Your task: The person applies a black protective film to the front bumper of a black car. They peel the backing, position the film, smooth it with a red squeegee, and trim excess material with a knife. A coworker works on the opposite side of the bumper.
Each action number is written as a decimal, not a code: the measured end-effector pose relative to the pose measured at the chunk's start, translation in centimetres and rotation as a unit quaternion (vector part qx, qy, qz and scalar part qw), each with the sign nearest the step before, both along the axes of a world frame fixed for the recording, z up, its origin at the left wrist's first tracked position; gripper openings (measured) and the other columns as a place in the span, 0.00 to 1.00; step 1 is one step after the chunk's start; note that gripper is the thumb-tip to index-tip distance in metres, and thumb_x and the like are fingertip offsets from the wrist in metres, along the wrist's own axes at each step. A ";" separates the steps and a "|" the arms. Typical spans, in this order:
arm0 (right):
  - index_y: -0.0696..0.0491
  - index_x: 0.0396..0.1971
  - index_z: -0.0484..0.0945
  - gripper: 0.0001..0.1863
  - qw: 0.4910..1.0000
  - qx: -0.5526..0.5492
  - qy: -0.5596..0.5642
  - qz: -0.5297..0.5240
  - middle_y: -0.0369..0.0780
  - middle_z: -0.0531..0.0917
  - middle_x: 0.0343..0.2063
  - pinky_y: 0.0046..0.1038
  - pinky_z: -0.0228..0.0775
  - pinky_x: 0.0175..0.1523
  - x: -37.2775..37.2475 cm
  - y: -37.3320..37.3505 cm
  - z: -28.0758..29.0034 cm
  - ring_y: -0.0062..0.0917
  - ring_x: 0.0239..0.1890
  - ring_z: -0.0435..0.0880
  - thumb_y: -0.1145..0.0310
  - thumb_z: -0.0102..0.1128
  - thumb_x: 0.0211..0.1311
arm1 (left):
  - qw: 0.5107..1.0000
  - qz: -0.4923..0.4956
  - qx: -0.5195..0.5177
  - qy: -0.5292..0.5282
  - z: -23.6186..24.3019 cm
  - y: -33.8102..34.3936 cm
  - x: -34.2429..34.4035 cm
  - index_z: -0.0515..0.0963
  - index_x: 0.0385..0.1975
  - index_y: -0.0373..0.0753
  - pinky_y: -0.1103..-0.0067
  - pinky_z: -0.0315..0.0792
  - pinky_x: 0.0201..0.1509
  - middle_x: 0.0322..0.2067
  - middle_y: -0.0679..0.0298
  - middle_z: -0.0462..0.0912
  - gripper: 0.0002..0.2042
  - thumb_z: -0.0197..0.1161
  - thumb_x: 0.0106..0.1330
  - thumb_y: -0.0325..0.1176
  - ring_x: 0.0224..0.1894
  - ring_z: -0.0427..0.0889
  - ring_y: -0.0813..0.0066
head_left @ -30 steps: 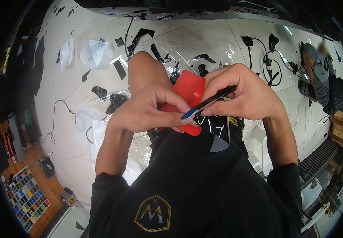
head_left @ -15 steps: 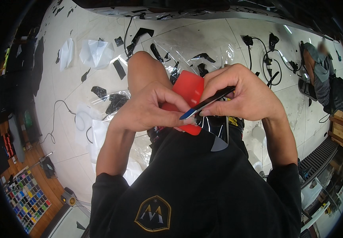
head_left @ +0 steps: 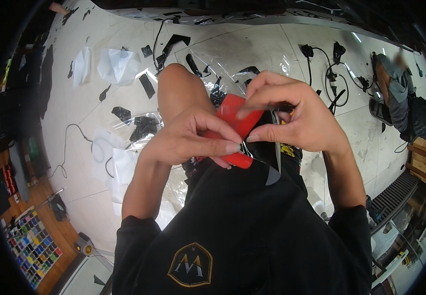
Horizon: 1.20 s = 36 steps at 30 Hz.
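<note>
My left hand (head_left: 188, 145) is closed in a pinch at a red flexible card (head_left: 230, 105) and the glossy black film (head_left: 264, 152) beside it. The film hangs below the card, with a grey lower tip over my black shirt. My right hand (head_left: 291, 113) is curled above the film, thumb near the card's edge, index finger smeared by motion over the red surface. A dark blurred shape shows behind those fingers; whether I grip it is unclear. My bare left knee (head_left: 178, 81) lies beyond my left hand.
Black scraps (head_left: 146, 86), white backing sheets (head_left: 117, 66) and cables (head_left: 338, 93) lie on the tiled floor (head_left: 80, 191). A seated person (head_left: 392, 88) is at the right beside a wooden crate (head_left: 424, 164). A glossy dark panel (head_left: 232, 10) spans the top; a swatch board (head_left: 33, 241) sits lower left.
The blue-tipped black tool no longer shows clearly. My right fingers have lifted and moved over the card, which has shifted slightly rightward. Another person's limb has appeared at the upper left.
</note>
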State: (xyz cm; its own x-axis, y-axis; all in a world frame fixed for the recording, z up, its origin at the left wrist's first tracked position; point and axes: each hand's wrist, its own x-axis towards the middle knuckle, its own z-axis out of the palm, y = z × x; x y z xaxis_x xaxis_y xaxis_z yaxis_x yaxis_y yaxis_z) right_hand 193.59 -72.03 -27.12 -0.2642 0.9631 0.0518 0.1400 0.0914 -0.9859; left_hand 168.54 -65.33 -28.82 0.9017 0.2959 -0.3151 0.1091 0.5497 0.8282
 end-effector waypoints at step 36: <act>0.63 0.35 0.82 0.07 0.966 -0.065 -0.172 -0.180 0.48 0.88 0.41 0.22 0.80 0.31 -3.2 -8.8 3.0 0.28 0.30 0.90 0.82 0.66 0.54 | 0.984 0.109 0.105 0.089 -0.4 -7.1 2.1 0.83 0.46 0.30 0.82 0.78 0.46 0.38 0.62 0.88 0.08 0.64 0.71 0.25 0.42 0.84 0.82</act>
State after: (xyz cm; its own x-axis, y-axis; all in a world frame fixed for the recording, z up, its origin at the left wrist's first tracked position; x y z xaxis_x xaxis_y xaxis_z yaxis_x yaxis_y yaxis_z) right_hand 190.38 -80.79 -24.16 0.1088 0.9882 -0.1078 0.4619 -0.1463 -0.8748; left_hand 170.64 -72.41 -29.26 0.7457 0.5514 -0.3739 0.1613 0.3951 0.9044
